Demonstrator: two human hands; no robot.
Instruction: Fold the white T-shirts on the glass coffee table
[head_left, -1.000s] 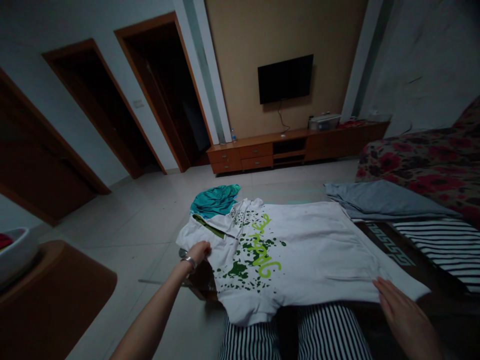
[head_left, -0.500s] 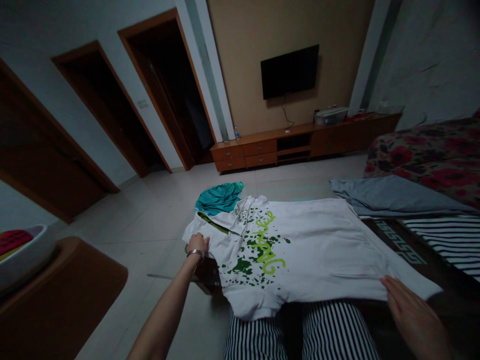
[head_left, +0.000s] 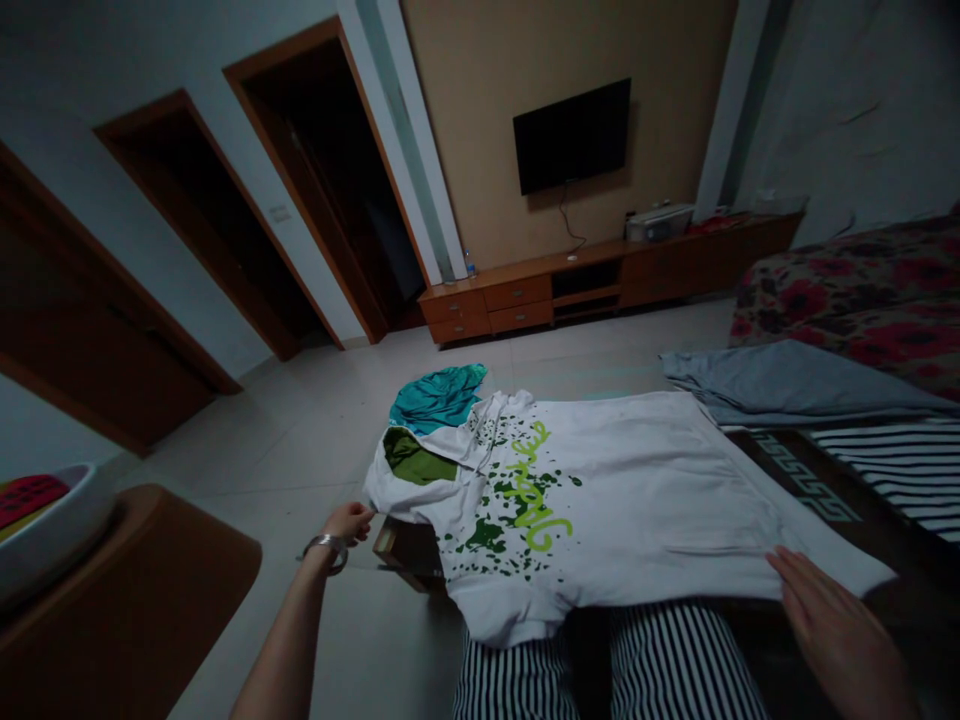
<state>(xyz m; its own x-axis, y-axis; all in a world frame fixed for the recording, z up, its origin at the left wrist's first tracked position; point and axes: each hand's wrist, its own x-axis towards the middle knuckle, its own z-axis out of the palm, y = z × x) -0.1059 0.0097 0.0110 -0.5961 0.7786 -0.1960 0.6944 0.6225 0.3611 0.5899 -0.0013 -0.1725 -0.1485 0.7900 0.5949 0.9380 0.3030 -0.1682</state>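
A white hooded shirt [head_left: 637, 500] with green splatter print and lime lettering lies spread over a dark low table [head_left: 795, 470]. Its hood [head_left: 409, 462] faces left and shows a green lining. My left hand [head_left: 349, 522] hovers just off the hood's left edge, fingers curled, with a bracelet on the wrist; it seems to hold nothing. My right hand [head_left: 836, 625] lies flat with fingers stretched out on the shirt's lower hem at the right. My legs in striped trousers [head_left: 600, 670] show below the shirt.
A teal garment [head_left: 439, 395] lies beyond the hood. A folded grey cloth [head_left: 780, 380] and a striped cloth [head_left: 892, 465] lie at the right. A floral sofa [head_left: 862, 290], a brown stool [head_left: 127, 610] with a bowl [head_left: 45, 525], and a TV cabinet [head_left: 600, 285] surround the tiled floor.
My left hand has let go of the hood and drawn back to the left and down. The hood now lies open with its green lining showing. My right hand stays on the hem.
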